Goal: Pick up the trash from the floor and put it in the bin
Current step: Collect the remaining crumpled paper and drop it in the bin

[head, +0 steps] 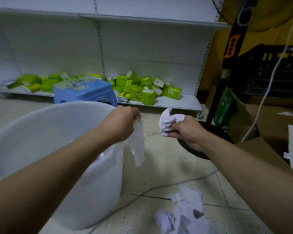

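A large white bin [41,132] stands on the floor at the left, with some white scraps inside near its right wall. My left hand [120,124] is closed on a limp white tissue [138,146] that dangles just outside the bin's right rim. To the right of it, my right hand [186,130] grips a crumpled white paper wad [167,124] at about the same height. More crumpled white paper [181,215] lies on the tiled floor at the bottom, right of the bin.
A blue plastic stool [85,93] stands behind the bin. White shelving [159,102] holds several green tissue packs [142,88]. A fan stand with a black round base [208,146] is at the right, beside cardboard boxes [264,125]. A grey cable [142,191] crosses the floor.
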`<state>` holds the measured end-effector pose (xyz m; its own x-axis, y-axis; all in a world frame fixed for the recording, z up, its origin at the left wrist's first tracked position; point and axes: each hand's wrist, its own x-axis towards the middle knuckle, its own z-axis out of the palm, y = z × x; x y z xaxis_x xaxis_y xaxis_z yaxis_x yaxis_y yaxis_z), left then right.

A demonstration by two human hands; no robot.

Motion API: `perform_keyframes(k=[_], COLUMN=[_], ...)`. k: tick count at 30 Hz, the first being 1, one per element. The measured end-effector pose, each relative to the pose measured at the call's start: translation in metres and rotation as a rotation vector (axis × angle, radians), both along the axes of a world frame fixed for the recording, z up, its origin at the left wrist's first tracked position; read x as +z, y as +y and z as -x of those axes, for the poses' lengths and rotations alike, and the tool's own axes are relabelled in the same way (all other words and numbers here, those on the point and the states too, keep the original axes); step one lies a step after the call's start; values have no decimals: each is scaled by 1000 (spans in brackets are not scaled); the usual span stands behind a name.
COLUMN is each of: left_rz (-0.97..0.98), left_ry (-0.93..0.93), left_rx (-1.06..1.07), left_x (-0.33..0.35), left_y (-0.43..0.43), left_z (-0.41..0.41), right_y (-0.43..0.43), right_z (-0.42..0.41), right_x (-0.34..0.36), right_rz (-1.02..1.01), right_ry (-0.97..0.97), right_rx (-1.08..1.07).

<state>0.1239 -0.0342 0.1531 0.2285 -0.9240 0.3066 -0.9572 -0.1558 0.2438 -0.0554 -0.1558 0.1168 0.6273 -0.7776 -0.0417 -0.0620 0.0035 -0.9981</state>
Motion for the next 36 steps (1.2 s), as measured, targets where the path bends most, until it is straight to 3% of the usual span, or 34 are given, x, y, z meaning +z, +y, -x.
perform_keyframes(k=[4, 7, 11, 14, 16, 18, 22, 26, 31, 36], left_rz=[-71, -105, -319, -470, -545, -492, -199, -100, -175, -444], left_ry=[-101, -162, -177, -134, -147, -140, -95, -51, -85, -21], left_rx=[159, 243, 272, 302, 312, 289, 105, -85, -316, -338], left_x=[24, 24, -2, -16, -20, -19, -11, -9, -40, -119], left_y=[31, 62, 95, 104, 103, 99, 78, 46, 17, 6], left_z=[-63, -97, -125, -139, -141, -138, -99, -43, 23, 73], right_y=[28, 56, 84, 93, 93, 88, 65, 34, 9, -4], right_z=[-52, -91, -132, -152, -155, -154, -130, -81, -3, 65], right_x=[22, 25, 21, 14, 11, 8, 10, 6, -40, -109], right_rz=[-83, -43, 457, 884, 986, 991, 969, 967, 866, 683], right_ry=[-186, -136, 183, 634, 785, 821, 695, 642, 900, 1159], right_rx=[140, 272, 311, 441, 471, 451, 278, 54, 118, 345])
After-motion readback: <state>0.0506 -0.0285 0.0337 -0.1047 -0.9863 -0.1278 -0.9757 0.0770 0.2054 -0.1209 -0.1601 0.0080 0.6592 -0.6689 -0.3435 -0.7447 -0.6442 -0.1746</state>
